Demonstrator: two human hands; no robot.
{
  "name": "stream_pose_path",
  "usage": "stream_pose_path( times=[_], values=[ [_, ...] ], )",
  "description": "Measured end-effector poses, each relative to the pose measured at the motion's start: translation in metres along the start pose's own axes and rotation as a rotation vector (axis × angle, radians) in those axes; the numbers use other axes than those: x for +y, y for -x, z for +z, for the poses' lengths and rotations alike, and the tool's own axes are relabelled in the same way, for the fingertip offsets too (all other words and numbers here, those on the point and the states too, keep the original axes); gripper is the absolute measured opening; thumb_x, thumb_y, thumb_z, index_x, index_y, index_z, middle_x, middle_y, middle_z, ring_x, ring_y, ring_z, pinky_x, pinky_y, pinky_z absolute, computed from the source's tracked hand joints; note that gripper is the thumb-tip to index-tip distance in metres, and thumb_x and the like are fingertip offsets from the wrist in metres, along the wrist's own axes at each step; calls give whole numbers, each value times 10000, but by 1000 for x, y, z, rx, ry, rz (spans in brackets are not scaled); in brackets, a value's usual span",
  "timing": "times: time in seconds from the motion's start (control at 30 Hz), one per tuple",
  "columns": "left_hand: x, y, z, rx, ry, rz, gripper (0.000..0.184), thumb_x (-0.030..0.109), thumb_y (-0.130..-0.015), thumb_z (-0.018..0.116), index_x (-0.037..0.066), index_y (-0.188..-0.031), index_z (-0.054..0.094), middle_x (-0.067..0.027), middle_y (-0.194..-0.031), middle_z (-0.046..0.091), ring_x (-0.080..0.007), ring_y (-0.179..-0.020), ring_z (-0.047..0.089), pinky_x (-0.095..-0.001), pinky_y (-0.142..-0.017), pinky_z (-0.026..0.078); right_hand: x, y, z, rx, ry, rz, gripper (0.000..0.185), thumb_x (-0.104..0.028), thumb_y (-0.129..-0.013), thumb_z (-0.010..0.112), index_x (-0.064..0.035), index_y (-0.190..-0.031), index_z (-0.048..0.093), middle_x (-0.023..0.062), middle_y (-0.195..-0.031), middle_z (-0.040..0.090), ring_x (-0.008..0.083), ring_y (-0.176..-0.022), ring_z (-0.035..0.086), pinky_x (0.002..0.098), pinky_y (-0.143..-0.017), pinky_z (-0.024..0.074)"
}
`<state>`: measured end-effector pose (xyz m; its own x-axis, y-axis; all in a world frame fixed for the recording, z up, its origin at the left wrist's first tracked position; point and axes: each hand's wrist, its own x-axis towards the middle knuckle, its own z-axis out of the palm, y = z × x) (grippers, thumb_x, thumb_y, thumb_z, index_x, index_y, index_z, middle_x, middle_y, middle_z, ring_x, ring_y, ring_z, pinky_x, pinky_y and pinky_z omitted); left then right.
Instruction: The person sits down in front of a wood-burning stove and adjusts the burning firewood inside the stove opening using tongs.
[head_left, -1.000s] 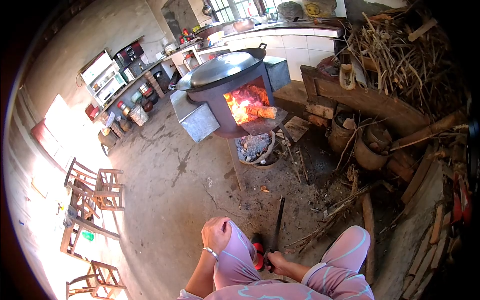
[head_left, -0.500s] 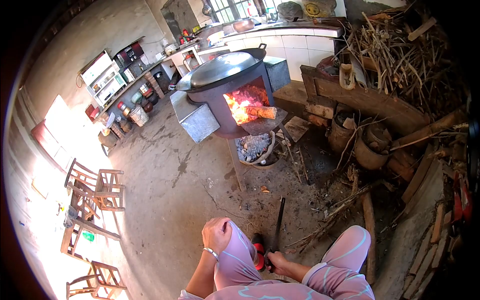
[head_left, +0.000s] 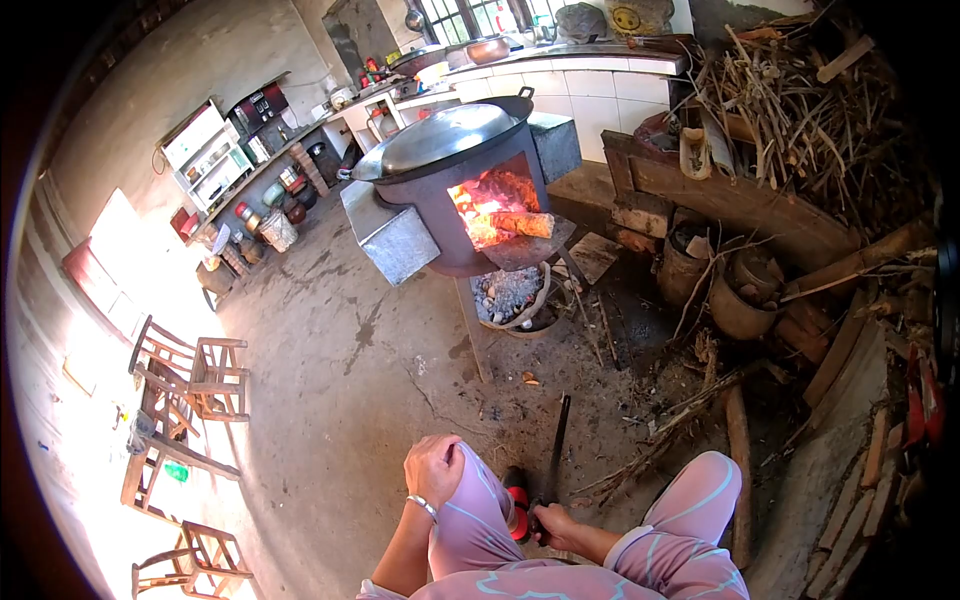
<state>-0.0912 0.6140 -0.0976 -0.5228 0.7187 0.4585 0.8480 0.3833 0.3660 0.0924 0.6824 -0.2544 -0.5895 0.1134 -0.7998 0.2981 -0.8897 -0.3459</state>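
Note:
My left hand is curled over my left knee, fingers bent round it and partly hidden; a silver bangle circles the wrist. Low between my legs, my right hand is closed round the near end of a long dark rod. The rod points away along the floor towards the stove; its exact kind is unclear. Ahead stands a round metal stove with a large lidded wok on it, the domed lid shining. A log sticks out of its mouth, burning among bright flames.
Under the stove sits a basin of ash. Sticks and branches are heaped at the right, with old pots below. Loose twigs lie beside my right leg. Wooden chairs stand at the left; a tiled counter runs behind.
The flames in the stove mouth have shifted shape and look redder. Both hands and the rod have stayed where they were.

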Motion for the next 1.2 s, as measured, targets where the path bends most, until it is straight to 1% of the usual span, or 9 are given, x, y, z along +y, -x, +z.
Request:
stream_pose_path(
  times=[0.27, 0.37, 0.47, 0.57, 0.67, 0.77, 0.87, 0.97, 1.2],
  values=[
    [1, 0, -1, 9, 3, 15, 85, 108, -770, 628, 59, -808, 686, -105, -837, 692, -293, -779, 648, -387, -719, 507, 1, 0, -1, 9, -16, -9, 92, -35, -850, 478, -24, -761, 499, 102, -632, 476, 209, -526, 474, 320, -393, 332],
    [1, -1, -1, 6, 7, 12, 89, 111, -770, 627, 58, -809, 687, -107, -843, 695, -293, -789, 651, -388, -728, 508, 1, -1, -2, -21, -3, 3, 99, -40, -853, 473, -25, -759, 498, 104, -635, 476, 215, -528, 474, 322, -393, 333],
    [0, 0, 0, 2, 5, 16, 81, 85, -767, 639, 54, -820, 692, -118, -839, 696, -298, -797, 654, -392, -735, 511, -4, 8, 2, 7, -18, 10, 96, -45, -853, 474, -25, -762, 499, 102, -635, 475, 215, -522, 468, 319, -390, 320],
    [1, -1, 0, -8, 1, 8, 83, 91, -771, 638, 55, -822, 693, -120, -840, 696, -300, -798, 654, -397, -737, 510, 2, -2, -4, -11, -2, 7, 102, -65, -863, 491, -30, -767, 498, 98, -629, 468, 209, -502, 456, 307, -380, 298],
    [1, -1, 0, -6, 9, 9, 85, 95, -772, 639, 57, -825, 694, -121, -842, 696, -301, -798, 653, -398, -738, 510, 7, -9, -6, 49, -33, -26, 119, -86, -873, 515, -38, -765, 497, 92, -624, 460, 202, -485, 443, 291, -373, 274],
    [2, -1, 0, -14, 3, 3, 85, 96, -771, 641, 61, -825, 696, -121, -842, 697, -302, -799, 653, -398, -738, 510, 4, -2, -8, 50, 31, -18, 129, -103, -885, 529, -48, -771, 503, 84, -625, 458, 196, -477, 438, 283, -370, 262],
    [4, -2, 0, -16, 0, 3, 84, 96, -771, 641, 64, -826, 696, -119, -844, 698, -303, -799, 653, -397, -738, 510, 9, -9, -16, 8, 21, -36, 119, -102, -884, 533, -51, -779, 509, 77, -628, 456, 193, -488, 445, 283, -372, 266],
    [5, -2, 1, 13, -8, 32, 81, 109, -766, 631, 59, -799, 686, -97, -819, 690, -295, -766, 644, -390, -714, 504, 6, -2, -14, 37, 7, -39, 110, -98, -883, 536, -50, -786, 514, 75, -634, 452, 190, -503, 449, 284, -375, 273],
    [4, -2, 1, -15, 1, 11, 86, 93, -767, 642, 59, -826, 695, -118, -848, 699, -301, -810, 657, -394, -747, 511, 3, 5, -12, 57, 7, -44, 92, -96, -888, 541, -53, -809, 520, 69, -648, 451, 181, -514, 443, 281, -379, 277]
  ],
)
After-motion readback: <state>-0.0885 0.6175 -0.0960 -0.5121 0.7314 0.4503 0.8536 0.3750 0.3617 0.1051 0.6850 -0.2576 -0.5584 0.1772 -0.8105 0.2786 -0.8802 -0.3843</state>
